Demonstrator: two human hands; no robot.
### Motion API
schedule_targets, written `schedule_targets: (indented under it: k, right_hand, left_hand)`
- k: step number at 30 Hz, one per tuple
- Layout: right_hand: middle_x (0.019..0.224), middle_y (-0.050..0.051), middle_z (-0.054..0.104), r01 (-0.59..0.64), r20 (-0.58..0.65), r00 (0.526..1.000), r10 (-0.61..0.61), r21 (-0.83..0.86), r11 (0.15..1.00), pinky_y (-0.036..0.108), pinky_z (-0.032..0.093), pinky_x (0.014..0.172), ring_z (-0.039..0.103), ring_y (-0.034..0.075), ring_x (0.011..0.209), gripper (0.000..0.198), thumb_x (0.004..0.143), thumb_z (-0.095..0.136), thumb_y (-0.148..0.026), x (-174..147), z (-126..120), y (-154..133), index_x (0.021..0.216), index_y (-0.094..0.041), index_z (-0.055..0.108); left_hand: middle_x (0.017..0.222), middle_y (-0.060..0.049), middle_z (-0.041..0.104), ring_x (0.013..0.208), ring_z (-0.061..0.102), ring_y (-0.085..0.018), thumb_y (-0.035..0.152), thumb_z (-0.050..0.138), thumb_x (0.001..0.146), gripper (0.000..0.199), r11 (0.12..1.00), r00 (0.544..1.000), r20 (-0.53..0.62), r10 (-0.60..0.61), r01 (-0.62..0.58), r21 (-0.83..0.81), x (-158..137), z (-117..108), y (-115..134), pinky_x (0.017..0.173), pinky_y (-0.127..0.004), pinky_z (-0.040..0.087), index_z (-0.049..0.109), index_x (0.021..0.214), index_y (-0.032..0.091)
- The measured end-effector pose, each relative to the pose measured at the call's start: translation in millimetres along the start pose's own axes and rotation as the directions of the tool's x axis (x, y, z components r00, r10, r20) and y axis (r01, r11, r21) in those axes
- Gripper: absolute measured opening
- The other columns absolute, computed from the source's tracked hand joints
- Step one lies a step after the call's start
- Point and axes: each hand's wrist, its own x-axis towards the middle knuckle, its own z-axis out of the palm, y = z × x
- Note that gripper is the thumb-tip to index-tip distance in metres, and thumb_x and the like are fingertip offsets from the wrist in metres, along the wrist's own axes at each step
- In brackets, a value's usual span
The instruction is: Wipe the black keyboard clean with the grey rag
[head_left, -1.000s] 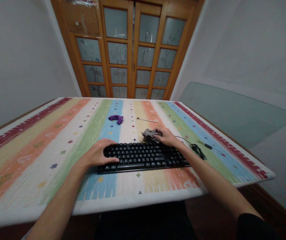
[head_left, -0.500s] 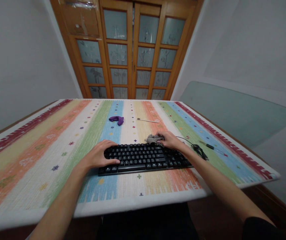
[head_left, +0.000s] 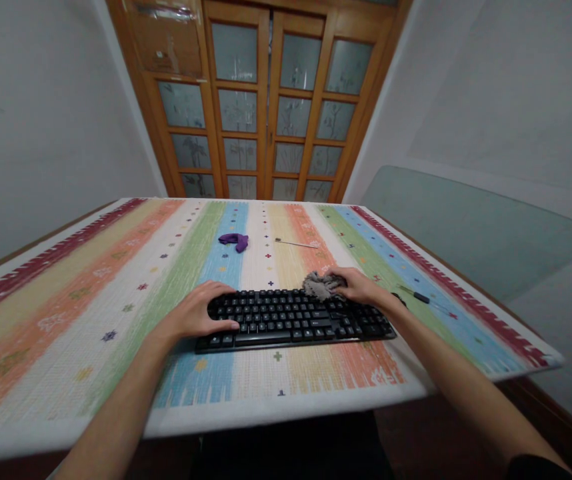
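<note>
A black keyboard (head_left: 271, 319) lies on the striped tablecloth in front of me. My left hand (head_left: 205, 310) grips its left end, thumb over the lower keys and fingers along the back edge. In my right hand (head_left: 359, 285) is a crumpled grey cloth (head_left: 319, 285), pressed against the keyboard's back edge right of the middle. The right forearm passes over the keyboard's right end and hides most of its cable.
Farther back lie a purple cloth (head_left: 236, 241) and a thin stick-like brush (head_left: 296, 243). A screwdriver with a dark handle (head_left: 421, 297) rests at the right. The tablecloth (head_left: 131, 280) reaches the table's front edge.
My right hand has slid the grey cloth to the right along the keyboard's back edge, and the arm now covers the coiled cable. My left hand stays in place.
</note>
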Motion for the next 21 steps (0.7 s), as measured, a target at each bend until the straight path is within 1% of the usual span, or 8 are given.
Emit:
schedule_targets:
  k: [4, 8, 11, 13, 15, 17, 19, 21]
  right_hand:
    - [0.086, 0.003, 0.071, -0.018, -0.019, 1.0, 0.016, -0.081, 0.997, 0.031, 0.048, 0.075, 0.065, 0.023, 0.083, 0.024, 0.075, 0.072, -0.01, 8, 10, -2, 0.095, -0.022, 0.067]
    - [0.082, 0.001, 0.068, -0.072, -0.116, 0.991, 0.062, -0.087, 0.994, 0.03, 0.047, 0.074, 0.064, 0.022, 0.08, 0.014, 0.078, 0.071, -0.016, 14, 13, -1, 0.091, -0.019, 0.065]
    - [0.086, 0.003, 0.069, -0.094, -0.215, 0.973, 0.089, -0.017, 0.995, 0.032, 0.048, 0.074, 0.065, 0.023, 0.081, 0.014, 0.082, 0.072, -0.023, 11, 1, 0, 0.094, -0.019, 0.067]
    - [0.091, 0.004, 0.07, -0.069, -0.253, 0.964, 0.077, 0.038, 0.997, 0.032, 0.05, 0.074, 0.066, 0.024, 0.084, 0.018, 0.084, 0.071, -0.028, 6, -12, 0, 0.099, -0.018, 0.068]
    - [0.093, 0.005, 0.071, -0.044, -0.235, 0.97, 0.06, 0.076, 0.996, 0.032, 0.05, 0.074, 0.066, 0.025, 0.085, 0.022, 0.084, 0.072, -0.03, 0, -25, 2, 0.102, -0.018, 0.069]
    - [0.092, 0.005, 0.071, -0.048, -0.156, 0.986, 0.06, 0.082, 0.995, 0.032, 0.051, 0.075, 0.067, 0.025, 0.084, 0.024, 0.082, 0.073, -0.029, -6, -31, 4, 0.102, -0.018, 0.069]
    - [0.092, 0.005, 0.072, -0.062, -0.061, 0.996, 0.065, 0.052, 0.997, 0.032, 0.051, 0.077, 0.067, 0.025, 0.086, 0.025, 0.078, 0.075, -0.025, -10, -29, 6, 0.101, -0.018, 0.07]
    - [0.094, 0.004, 0.072, -0.071, -0.023, 0.997, 0.071, 0.001, 0.998, 0.032, 0.051, 0.079, 0.066, 0.024, 0.088, 0.026, 0.075, 0.073, -0.019, -12, -20, 8, 0.1, -0.019, 0.068]
  left_hand:
    - [0.123, -0.01, 0.072, 0.117, 0.066, -0.035, 0.068, 0.078, 0.073, 0.062, 1.0, 1.0, 0.004, -0.011, 0.011, 0.0, 0, -1, 0, 0.106, -0.057, 0.05, 0.07, 0.118, 0.027]
    - [0.123, -0.009, 0.073, 0.115, 0.067, -0.034, 0.069, 0.078, 0.073, 0.06, 1.0, 1.0, -0.003, -0.004, 0.004, 0.009, 1, -1, 1, 0.105, -0.056, 0.051, 0.07, 0.117, 0.028]
    - [0.123, -0.008, 0.073, 0.114, 0.067, -0.034, 0.067, 0.077, 0.074, 0.058, 1.0, 1.0, -0.009, 0.004, -0.004, 0.011, 0, -2, 0, 0.105, -0.058, 0.051, 0.07, 0.116, 0.028]
    - [0.123, -0.009, 0.073, 0.114, 0.067, -0.034, 0.067, 0.078, 0.074, 0.059, 1.0, 1.0, -0.01, 0.004, -0.004, 0.008, 0, -2, 0, 0.105, -0.059, 0.051, 0.07, 0.116, 0.028]
    - [0.123, -0.009, 0.072, 0.114, 0.067, -0.034, 0.067, 0.078, 0.074, 0.059, 1.0, 1.0, -0.008, 0.004, -0.004, 0.003, 0, -1, 0, 0.105, -0.059, 0.051, 0.07, 0.117, 0.028]
    - [0.122, -0.01, 0.073, 0.114, 0.067, -0.034, 0.066, 0.078, 0.074, 0.057, 1.0, 1.0, -0.008, 0.01, -0.01, -0.004, 0, -1, 0, 0.105, -0.058, 0.051, 0.07, 0.116, 0.028]
    - [0.121, -0.01, 0.073, 0.114, 0.067, -0.034, 0.065, 0.079, 0.075, 0.056, 1.0, 1.0, -0.009, 0.015, -0.015, -0.011, 0, -1, -1, 0.105, -0.058, 0.051, 0.071, 0.116, 0.028]
    - [0.121, -0.009, 0.073, 0.115, 0.067, -0.034, 0.065, 0.079, 0.074, 0.057, 1.0, 1.0, -0.009, 0.012, -0.012, -0.013, 1, 0, -1, 0.105, -0.058, 0.051, 0.071, 0.116, 0.028]
